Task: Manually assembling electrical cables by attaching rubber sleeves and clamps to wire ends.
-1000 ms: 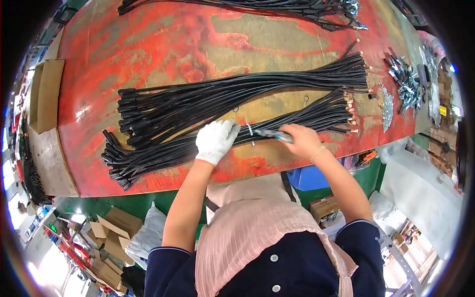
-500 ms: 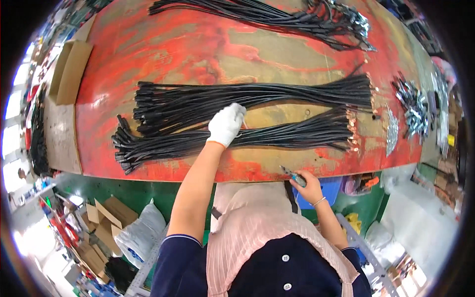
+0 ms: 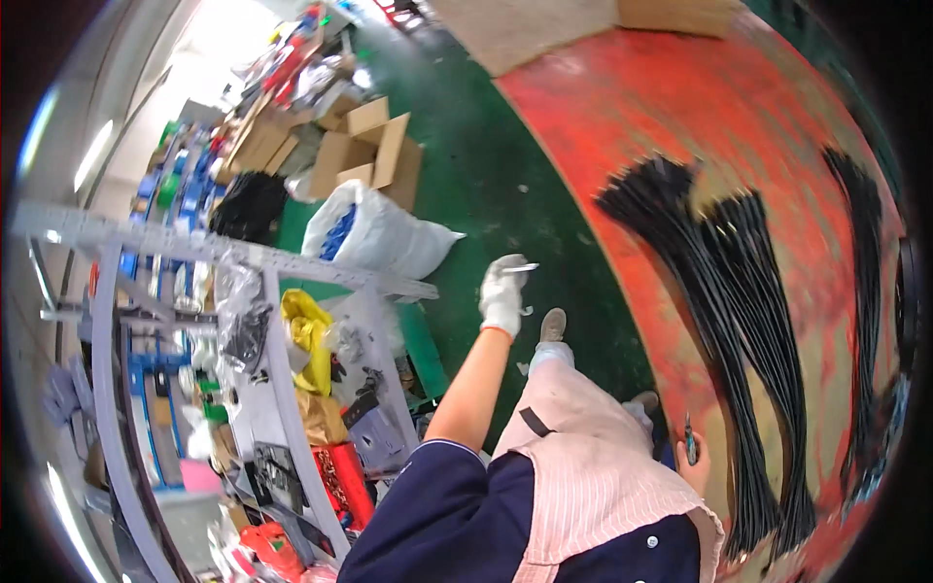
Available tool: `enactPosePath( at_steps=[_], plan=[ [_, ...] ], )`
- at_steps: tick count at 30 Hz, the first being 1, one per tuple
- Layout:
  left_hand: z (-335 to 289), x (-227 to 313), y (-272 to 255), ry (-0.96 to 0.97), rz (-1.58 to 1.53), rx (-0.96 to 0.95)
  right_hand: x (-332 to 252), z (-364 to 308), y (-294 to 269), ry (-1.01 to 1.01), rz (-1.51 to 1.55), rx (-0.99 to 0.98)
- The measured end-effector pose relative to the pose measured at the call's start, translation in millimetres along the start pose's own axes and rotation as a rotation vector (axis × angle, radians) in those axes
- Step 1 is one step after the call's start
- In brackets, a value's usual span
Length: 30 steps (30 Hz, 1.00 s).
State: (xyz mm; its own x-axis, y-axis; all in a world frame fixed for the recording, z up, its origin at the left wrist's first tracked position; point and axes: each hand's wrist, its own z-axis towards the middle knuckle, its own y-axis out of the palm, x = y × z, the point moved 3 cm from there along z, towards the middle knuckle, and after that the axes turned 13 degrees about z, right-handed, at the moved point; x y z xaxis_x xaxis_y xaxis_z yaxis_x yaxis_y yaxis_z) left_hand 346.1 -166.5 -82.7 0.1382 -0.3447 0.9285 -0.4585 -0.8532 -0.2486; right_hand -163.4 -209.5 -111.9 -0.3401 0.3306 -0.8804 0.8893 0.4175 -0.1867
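Observation:
My left hand (image 3: 502,294), in a white work glove, is held out over the green floor, away from the table. Its fingers are closed on a thin pale strip (image 3: 522,267) whose exact kind I cannot make out. At the table's edge on the right, my bare right hand (image 3: 696,473) grips a pair of pliers (image 3: 690,443) with dark handles, jaws pointing away from me. Beside it on the red, worn tabletop (image 3: 583,126) lie two bundles of black cables, a nearer one (image 3: 712,335) and another (image 3: 770,316) alongside. Neither hand touches them.
Farther right lies another black cable bundle (image 3: 861,282). A grey metal rack (image 3: 277,360) with bags and boxes stands at left. Past it, a white sack (image 3: 389,233) with blue contents and an open cardboard box (image 3: 384,160) rest on the floor.
My view and body have turned left from the table toward the rack. The gloved left hand has left the cable bundles and is over the floor. The right hand still holds the pliers.

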Motion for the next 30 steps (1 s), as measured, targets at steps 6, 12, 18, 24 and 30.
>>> enactPosePath(
  at_steps=[6,12,18,24,30],
  plan=[
    [205.9,-26.8,-308.8,0.277,-0.196,0.394,-66.0,60.4,150.3,-0.125,-0.204,-0.069],
    [385.6,11.6,-540.7,0.121,-0.156,0.789,-92.5,98.5,337.3,-0.011,-0.349,-0.216],
    [470.0,72.0,-626.3,-0.108,0.15,0.908,-160.7,116.0,429.4,-0.085,-0.534,-0.38],
    [471.1,52.3,-646.6,0.228,-0.149,0.958,-151.8,163.4,462.3,-0.04,-0.381,-0.376],
    [312.9,19.1,-386.9,0.786,0.993,-0.028,-249.7,172.2,616.8,0.169,0.075,-0.792]
  ],
)
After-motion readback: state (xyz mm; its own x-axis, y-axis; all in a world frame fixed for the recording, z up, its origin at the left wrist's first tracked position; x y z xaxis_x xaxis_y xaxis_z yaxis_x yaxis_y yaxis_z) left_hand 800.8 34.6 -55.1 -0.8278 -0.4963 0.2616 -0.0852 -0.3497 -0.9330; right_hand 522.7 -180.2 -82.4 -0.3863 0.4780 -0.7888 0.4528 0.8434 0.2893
